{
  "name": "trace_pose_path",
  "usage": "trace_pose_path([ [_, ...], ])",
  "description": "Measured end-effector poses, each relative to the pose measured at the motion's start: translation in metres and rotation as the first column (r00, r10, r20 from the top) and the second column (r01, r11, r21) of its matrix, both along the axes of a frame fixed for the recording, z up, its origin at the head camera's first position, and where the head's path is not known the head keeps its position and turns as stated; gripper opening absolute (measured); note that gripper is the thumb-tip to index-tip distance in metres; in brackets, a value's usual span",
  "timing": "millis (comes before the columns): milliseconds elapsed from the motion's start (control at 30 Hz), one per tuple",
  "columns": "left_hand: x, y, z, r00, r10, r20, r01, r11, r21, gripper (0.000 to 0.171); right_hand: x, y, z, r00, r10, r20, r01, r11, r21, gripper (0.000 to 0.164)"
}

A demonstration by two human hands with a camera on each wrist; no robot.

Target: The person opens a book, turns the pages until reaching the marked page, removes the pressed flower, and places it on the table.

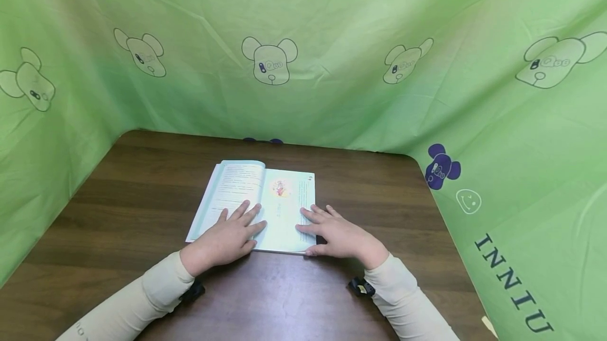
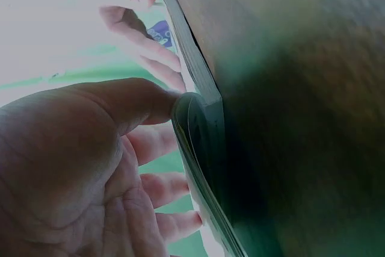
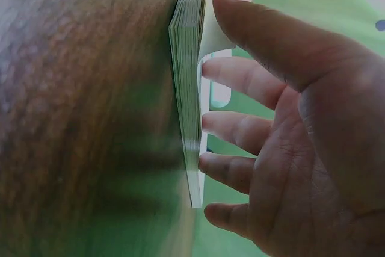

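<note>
An open book lies flat on the wooden table, its left-hand pages bowed up near the spine. Printed text covers the left page, and a small coloured picture sits high on the right page. My left hand rests with spread fingers across the lower left page and the spine, its thumb by the bottom edge. Over the right edge lies my right hand, fingertips on the page and thumb at the lower corner. In the right wrist view, a page corner curls away from the thick page block beside that thumb.
The brown wooden table extends around the book. Green cloth with printed bear heads surrounds its back and sides. A black wrist device sits by the right sleeve, and another dark one by the left.
</note>
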State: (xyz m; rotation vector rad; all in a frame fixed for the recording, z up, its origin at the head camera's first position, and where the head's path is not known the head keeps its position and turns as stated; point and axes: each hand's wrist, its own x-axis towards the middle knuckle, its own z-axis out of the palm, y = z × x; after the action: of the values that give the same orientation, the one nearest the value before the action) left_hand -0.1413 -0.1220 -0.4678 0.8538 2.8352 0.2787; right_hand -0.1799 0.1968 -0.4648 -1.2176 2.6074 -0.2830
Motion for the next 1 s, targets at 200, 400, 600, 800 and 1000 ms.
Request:
trace_pose_path([
  [200,-0.0010,0.0013,-0.0029,1.000,0.009,0.002,-0.009,1.000,0.007,0.046,-0.0019,-0.0005,0.0030,0.998,0.043,-0.036,-0.043,0.999,-0.026,0.045],
  [400,-0.0022,0.0018,-0.0056,1.000,0.003,0.012,-0.004,1.000,0.028,0.049,-0.0044,0.0000,0.0036,0.983,0.150,-0.108,-0.155,0.987,-0.043,0.013],
  [600,0.0009,0.0043,-0.0086,1.000,0.023,0.022,-0.024,0.998,0.053,0.061,-0.0045,-0.0027,0.0040,0.981,0.137,-0.137,-0.151,0.984,-0.100,0.008],
  [800,0.0021,0.0054,-0.0083,0.999,0.046,-0.010,-0.045,0.998,0.054,0.064,-0.0037,-0.0048,0.0036,0.966,0.018,-0.259,-0.067,0.981,-0.180,0.005],
  [1000,0.0007,0.0076,-0.0084,0.996,0.083,-0.023,-0.081,0.994,0.072,0.062,-0.0043,-0.0083,0.0038,0.905,-0.028,-0.425,-0.085,0.966,-0.244,0.007],
])
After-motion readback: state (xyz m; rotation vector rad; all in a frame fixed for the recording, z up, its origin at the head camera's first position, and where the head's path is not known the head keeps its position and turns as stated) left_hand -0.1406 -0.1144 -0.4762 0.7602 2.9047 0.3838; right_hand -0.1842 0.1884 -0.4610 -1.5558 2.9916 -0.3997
